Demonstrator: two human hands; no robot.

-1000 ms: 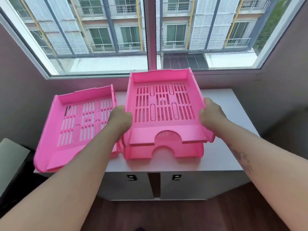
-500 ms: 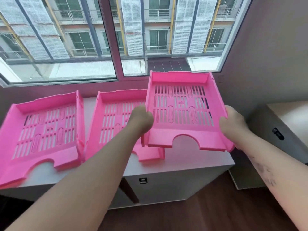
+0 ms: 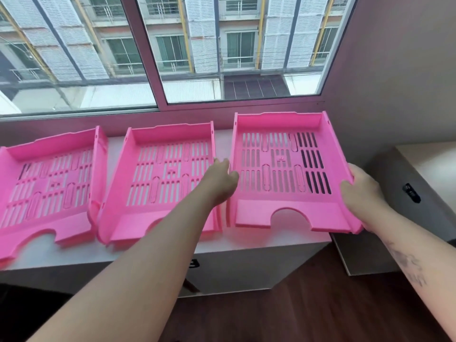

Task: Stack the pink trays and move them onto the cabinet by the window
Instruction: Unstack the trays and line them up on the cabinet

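Three pink slotted trays lie side by side on the white cabinet [image 3: 246,245] under the window. The left tray [image 3: 47,178] and the middle tray [image 3: 162,174] rest flat on the top. The right tray [image 3: 283,169] sits at the cabinet's right end, its right edge overhanging. My left hand [image 3: 219,181] grips that tray's left wall and my right hand [image 3: 360,193] grips its right wall. I cannot tell whether the tray touches the cabinet top or hovers just above it.
The window [image 3: 153,50] and its sill run right behind the trays. A wall closes the right side. A lower beige cabinet [image 3: 424,169] with a dark handle stands at the right. Dark wooden floor [image 3: 296,304] lies in front.
The top tray came off the two-tray stack and travelled right in both hands, then down to the cabinet's right end. The view has swung right.
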